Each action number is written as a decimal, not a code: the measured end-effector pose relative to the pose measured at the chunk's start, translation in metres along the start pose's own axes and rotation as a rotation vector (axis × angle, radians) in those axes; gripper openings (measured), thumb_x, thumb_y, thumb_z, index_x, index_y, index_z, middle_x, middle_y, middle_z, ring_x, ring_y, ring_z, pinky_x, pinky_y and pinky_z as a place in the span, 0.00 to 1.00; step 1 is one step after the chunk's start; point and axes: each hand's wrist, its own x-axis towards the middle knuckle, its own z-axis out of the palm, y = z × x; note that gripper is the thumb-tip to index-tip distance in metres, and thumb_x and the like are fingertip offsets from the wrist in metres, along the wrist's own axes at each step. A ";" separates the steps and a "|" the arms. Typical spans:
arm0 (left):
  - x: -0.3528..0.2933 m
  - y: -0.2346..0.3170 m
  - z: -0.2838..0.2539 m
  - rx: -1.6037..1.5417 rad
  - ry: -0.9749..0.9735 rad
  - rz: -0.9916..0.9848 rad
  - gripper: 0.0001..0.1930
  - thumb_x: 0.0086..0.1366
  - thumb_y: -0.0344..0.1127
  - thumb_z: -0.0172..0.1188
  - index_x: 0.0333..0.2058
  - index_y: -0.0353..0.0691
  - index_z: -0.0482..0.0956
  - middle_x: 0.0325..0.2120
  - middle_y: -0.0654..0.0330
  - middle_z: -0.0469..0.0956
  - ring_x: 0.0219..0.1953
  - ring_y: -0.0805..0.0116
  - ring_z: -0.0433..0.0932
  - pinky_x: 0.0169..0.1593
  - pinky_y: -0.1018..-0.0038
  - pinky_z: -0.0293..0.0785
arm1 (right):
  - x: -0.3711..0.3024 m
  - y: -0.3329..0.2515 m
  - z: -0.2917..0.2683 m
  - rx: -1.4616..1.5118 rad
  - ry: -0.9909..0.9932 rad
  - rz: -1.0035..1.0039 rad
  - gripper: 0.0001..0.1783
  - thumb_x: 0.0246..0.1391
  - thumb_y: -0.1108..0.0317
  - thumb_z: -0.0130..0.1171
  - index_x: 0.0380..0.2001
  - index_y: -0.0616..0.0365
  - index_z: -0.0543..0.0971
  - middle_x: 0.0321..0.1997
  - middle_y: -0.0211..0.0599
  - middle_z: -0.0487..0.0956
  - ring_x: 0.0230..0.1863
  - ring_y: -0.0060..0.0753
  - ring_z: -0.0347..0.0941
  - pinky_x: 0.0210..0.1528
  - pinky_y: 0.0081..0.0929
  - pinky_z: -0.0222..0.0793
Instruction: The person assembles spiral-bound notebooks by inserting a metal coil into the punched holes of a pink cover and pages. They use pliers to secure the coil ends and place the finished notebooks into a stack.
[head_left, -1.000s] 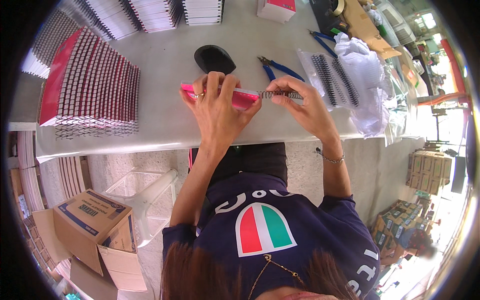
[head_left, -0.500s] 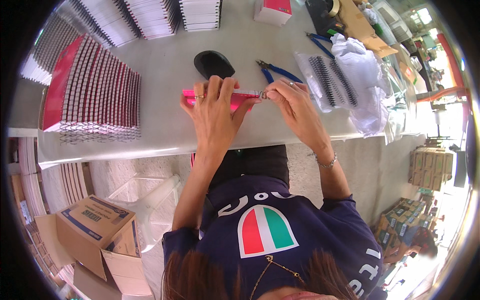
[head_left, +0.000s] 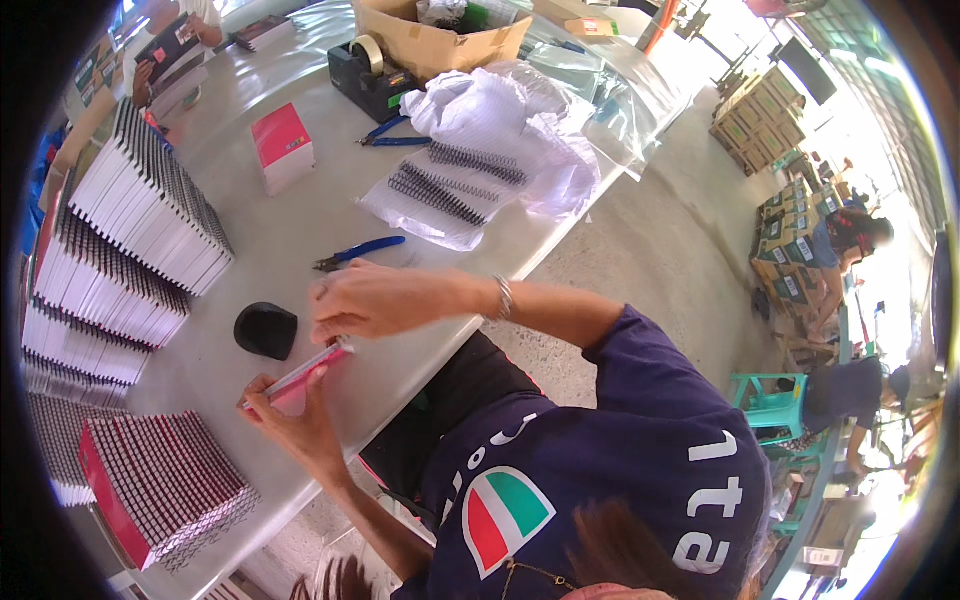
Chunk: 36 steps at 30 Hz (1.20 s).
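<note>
My left hand (head_left: 300, 425) grips a small pink-covered notebook (head_left: 288, 385), thumb on the near side and fingers behind. At the notebook's upper right end, my right hand (head_left: 365, 300) is closed with its fingers bent down on the end of the binding, where the spiral coil is; the back of the hand mostly hides its fingertips. Just beyond the notebook lies a rounded black object (head_left: 265, 331), apart from both hands. Blue-handled cutting pliers (head_left: 362, 251) rest on the table behind my right hand.
Spiral-bound notebooks stand in rows (head_left: 155, 205) at left, with a red-covered stack (head_left: 165, 490) nearer. Loose black coils (head_left: 435, 195) lie on bubble wrap. Farther back are a red-topped pad stack (head_left: 285, 150), more pliers (head_left: 395, 140), a tape dispenser (head_left: 375, 85) and a cardboard box (head_left: 440, 50).
The view has swung to the right, so the table appears turned. My right hand has rolled over the notebook's end, showing its back; the notebook now slants. My left hand keeps its grip.
</note>
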 end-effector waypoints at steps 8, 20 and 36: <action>0.008 -0.042 -0.033 -0.213 -0.100 0.088 0.29 0.54 0.34 0.73 0.48 0.34 0.64 0.43 0.57 0.62 0.48 0.63 0.63 0.58 0.72 0.60 | 0.099 0.080 0.007 0.098 -0.121 -0.273 0.13 0.52 0.69 0.63 0.42 0.57 0.78 0.61 0.44 0.71 0.60 0.48 0.69 0.60 0.39 0.65; 0.010 -0.043 -0.040 -0.267 -0.094 -0.047 0.32 0.47 0.34 0.77 0.45 0.36 0.64 0.41 0.59 0.60 0.48 0.63 0.63 0.58 0.70 0.61 | 0.076 0.059 0.039 0.603 -0.072 -0.144 0.16 0.61 0.58 0.59 0.37 0.62 0.75 0.38 0.30 0.75 0.30 0.25 0.72 0.33 0.27 0.68; 0.001 -0.047 -0.014 -0.360 -0.071 -0.060 0.38 0.39 0.36 0.81 0.45 0.38 0.63 0.42 0.60 0.61 0.47 0.64 0.64 0.56 0.71 0.63 | 0.020 0.034 -0.006 0.703 -0.327 -0.143 0.27 0.60 0.41 0.58 0.29 0.58 0.76 0.26 0.22 0.70 0.29 0.12 0.61 0.28 0.15 0.56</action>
